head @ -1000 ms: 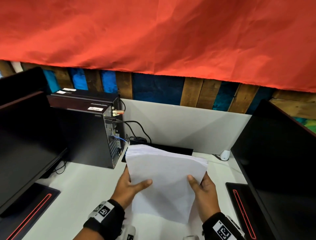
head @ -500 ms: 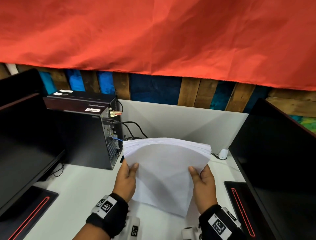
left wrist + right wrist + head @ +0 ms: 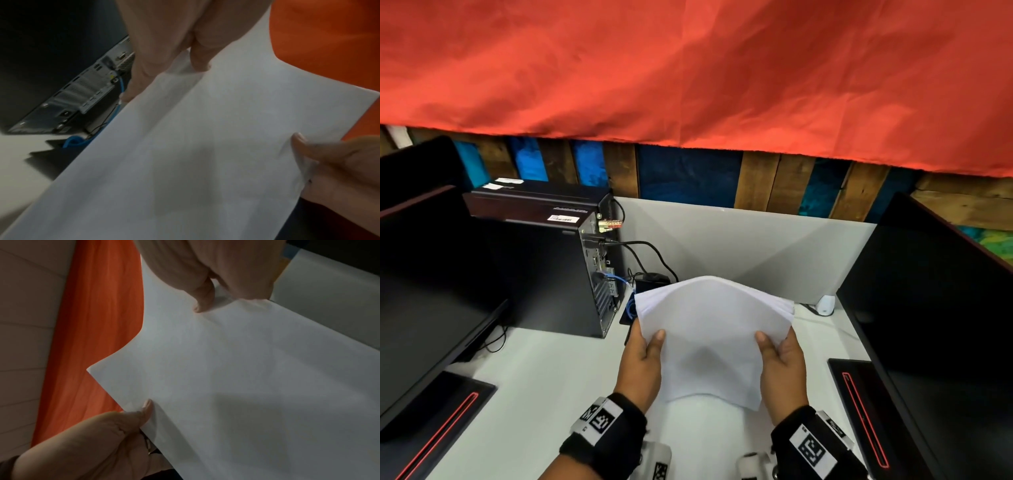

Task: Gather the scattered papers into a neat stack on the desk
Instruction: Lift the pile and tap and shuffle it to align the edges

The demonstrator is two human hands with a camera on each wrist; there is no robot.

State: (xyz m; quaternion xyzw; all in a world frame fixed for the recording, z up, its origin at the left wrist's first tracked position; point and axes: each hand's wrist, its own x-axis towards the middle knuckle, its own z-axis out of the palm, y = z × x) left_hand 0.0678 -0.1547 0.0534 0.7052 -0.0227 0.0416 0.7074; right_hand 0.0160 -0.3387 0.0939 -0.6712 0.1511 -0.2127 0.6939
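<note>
A bundle of white papers [image 3: 710, 337] is held upright over the white desk [image 3: 544, 387], bowed outward in the middle, its top edges fanned slightly at the right. My left hand [image 3: 643, 356] grips the bundle's left edge, thumb on the front. My right hand [image 3: 780, 359] grips the right edge the same way. In the left wrist view the papers [image 3: 195, 154] fill the frame, with my left thumb and fingers [image 3: 197, 55] pinching them. In the right wrist view my right hand [image 3: 205, 293] pinches the sheets [image 3: 236, 378]. The bundle's lower edge is just above or on the desk; I cannot tell which.
A black computer tower [image 3: 551, 270] with cables stands left of the papers. Dark monitors flank the desk at left [image 3: 424, 294] and right [image 3: 935, 308]. A grey partition [image 3: 739, 250] closes the back, with a small white device [image 3: 825, 305] beside it. Red cloth [image 3: 688, 68] hangs above.
The papers have been raised from leaning back to upright and squared up. Both hands shifted up the side edges, and the left thumb pulled back from the sheet's front toward the edge.
</note>
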